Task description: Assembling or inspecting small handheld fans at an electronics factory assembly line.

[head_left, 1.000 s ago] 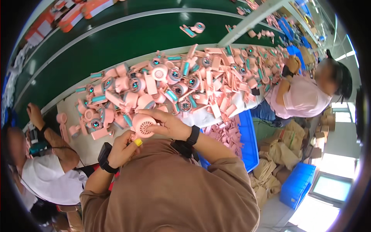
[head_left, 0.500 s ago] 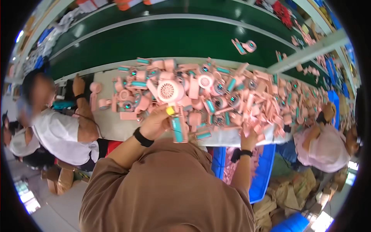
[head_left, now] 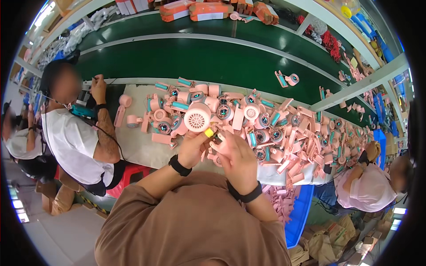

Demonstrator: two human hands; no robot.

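A pink handheld fan (head_left: pixel 197 118) with a round slotted grille is held in my left hand (head_left: pixel 193 149), head pointing away from me. Something yellow wraps the tip of that hand's thumb. My right hand (head_left: pixel 240 158) has come up against the fan's handle, its fingers pinched round a pale pink plastic piece (head_left: pixel 225 144) that is mostly hidden by them. The handle too is largely covered by both hands. Just beyond them spreads a heap of pink fan parts (head_left: pixel 266 133), several with teal battery cells showing and some with lit round ends.
A blue bin (head_left: pixel 301 213) of pink pieces stands below the table edge at right. Behind the heap runs a green conveyor belt (head_left: pixel 186 60) with one opened fan (head_left: pixel 290 80) on it. Co-workers sit at left (head_left: pixel 73 146) and right (head_left: pixel 366 186). A white post (head_left: pixel 355 84) slants at right.
My right hand has left the pile of pink pieces at right and moved left to the fan in my left hand. The fan's exposed teal cell is now covered from view.
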